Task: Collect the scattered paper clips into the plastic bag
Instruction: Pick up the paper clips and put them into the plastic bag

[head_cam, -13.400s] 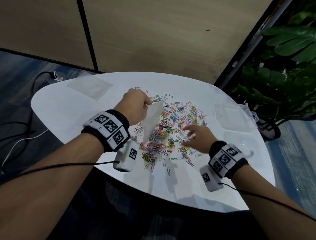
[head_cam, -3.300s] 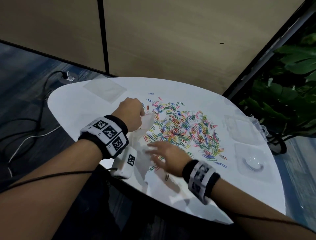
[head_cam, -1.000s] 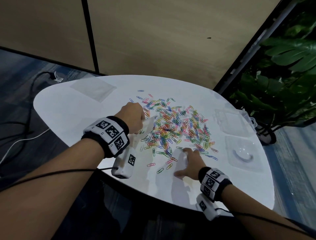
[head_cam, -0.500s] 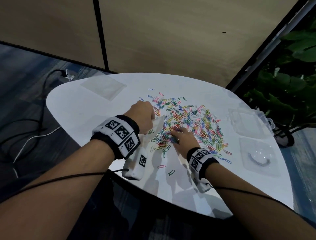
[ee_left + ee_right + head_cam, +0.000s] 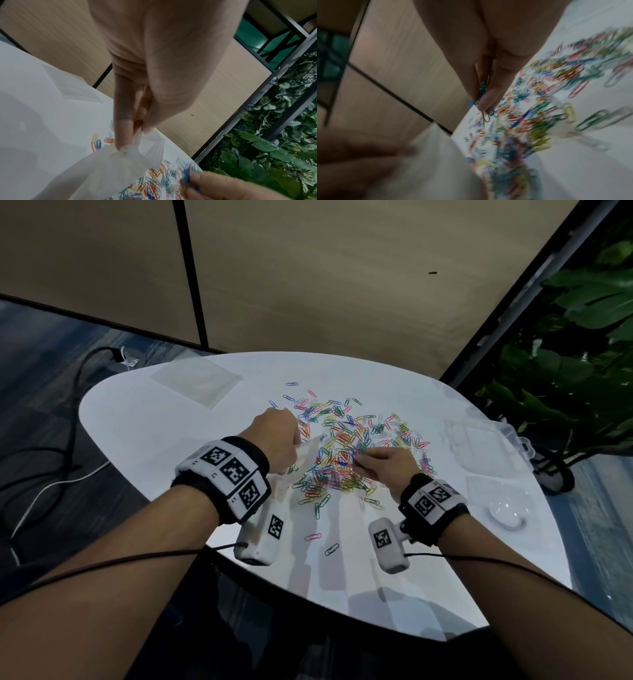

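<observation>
Since half a second ago the right hand (image 5: 383,465) has lifted off the paper clips (image 5: 346,453), fingers pinching a few; left hand (image 5: 277,440) still pinches the plastic bag (image 5: 305,451) at the pile's 9 o'clock edge on the surface (image 5: 164,422).

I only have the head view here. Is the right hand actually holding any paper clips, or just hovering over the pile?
Observer: Holding. The right wrist view shows the right hand pinching a few blue paper clips at its fingertips.
Operator: And the left hand, what part of the plastic bag has it got?
Observer: In the left wrist view the left hand pinches the plastic bag by its bunched top edge, thumb against forefinger.
Operator: Is the bag's mouth open toward the clips?
Observer: Partly. The left wrist view shows the far side of the rim standing away from the pinch, facing the right hand's clips.
</observation>
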